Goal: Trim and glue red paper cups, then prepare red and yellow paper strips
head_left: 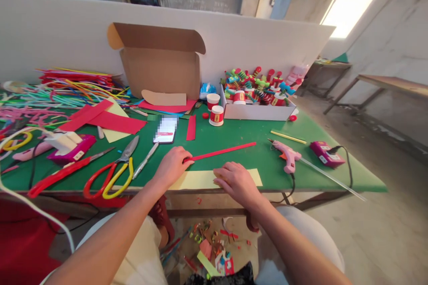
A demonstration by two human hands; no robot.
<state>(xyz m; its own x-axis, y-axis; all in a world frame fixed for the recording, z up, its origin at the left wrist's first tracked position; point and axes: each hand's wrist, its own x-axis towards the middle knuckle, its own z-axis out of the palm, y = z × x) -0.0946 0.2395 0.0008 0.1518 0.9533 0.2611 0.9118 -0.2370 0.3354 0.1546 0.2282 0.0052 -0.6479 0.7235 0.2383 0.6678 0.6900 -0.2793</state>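
My left hand (173,165) pinches the left end of a narrow red strip (224,151), which stretches to the right across the green table. On a pale yellow paper strip (197,180) at the table's front edge rests my right hand (236,181), its fingers loosely bent and apart from the red strip. A silver pen-like craft knife (146,160) lies left of my left hand. Beyond it is a phone (165,129) with a lit screen. A short red piece (191,128) lies farther back.
To the left lie scissors (115,167), a red-handled tool (67,175), red sheets (115,122) and pipe cleaners (73,91). A pink glue gun (288,155) and purple power strip (327,154) are right. Behind stand paper cups (216,116), a filled white box (257,112) and an open cardboard box (160,69).
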